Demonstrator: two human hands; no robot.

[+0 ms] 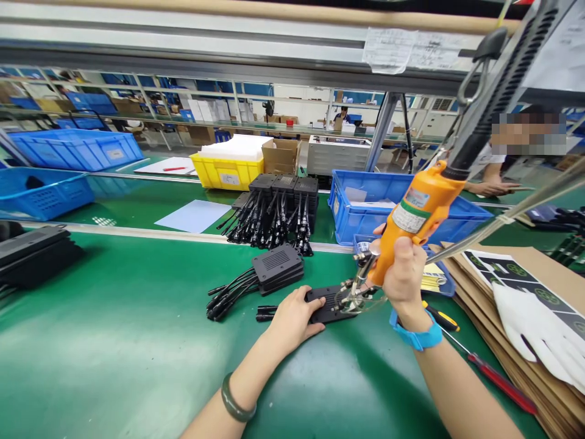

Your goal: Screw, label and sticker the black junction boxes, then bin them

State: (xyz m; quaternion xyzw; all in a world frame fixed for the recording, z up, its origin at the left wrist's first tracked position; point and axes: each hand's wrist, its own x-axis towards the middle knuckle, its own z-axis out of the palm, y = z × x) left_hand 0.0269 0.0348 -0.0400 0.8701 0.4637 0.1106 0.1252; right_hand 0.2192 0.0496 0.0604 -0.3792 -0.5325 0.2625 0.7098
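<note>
My right hand [404, 271] is wrapped round an orange power screwdriver [414, 213], which is tilted, its lower end over a flat black box [329, 310] on the green table. The tip is hidden among metal fittings and thin tubes. My left hand [295, 317] lies on the left end of that box, thumb and fingers apart at its edges, pressing or holding it. Short black cables [265, 313] leave the box on the left. Just behind, a small stack of similar black boxes [278, 266] rests with its cables to the left.
More cabled black boxes [286, 192] are piled behind. Blue bins [73, 149] stand left, a yellow bin [228, 171] at the back. At right are cardboard sheets [475, 317], a white glove [539, 329] and a red-handled screwdriver [503, 384]. A person's hands [493, 183] show beyond.
</note>
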